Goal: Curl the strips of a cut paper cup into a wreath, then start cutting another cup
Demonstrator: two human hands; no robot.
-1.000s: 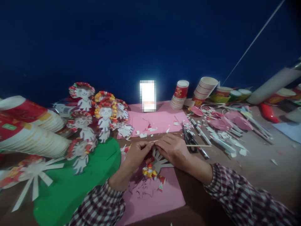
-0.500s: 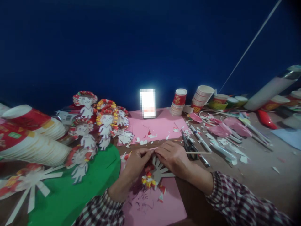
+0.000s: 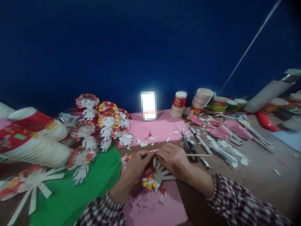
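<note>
My left hand (image 3: pixel 137 163) and my right hand (image 3: pixel 172 158) meet over a cut paper cup (image 3: pixel 155 175) whose white strips fan outward, with red and yellow curls at its lower edge. Both hands pinch a strip of that cup between their fingertips, and a thin wooden stick (image 3: pixel 199 155) juts to the right from under my right hand. The cup lies on a pink paper sheet (image 3: pixel 155 208). Fingertips partly hide the pinched strip.
Finished paper dolls (image 3: pixel 107 124) stand at the left above a green sheet (image 3: pixel 77 191). Stacked paper cups (image 3: pixel 30 138) lie at far left, more cup stacks (image 3: pixel 201 97) at the back. Scissors (image 3: pixel 189 146), pens (image 3: pixel 199 139) and paper scraps litter the right.
Both hands stay pinched on the cup strip with only small finger shifts. The view has tilted up, so everything sits lower in the picture.
</note>
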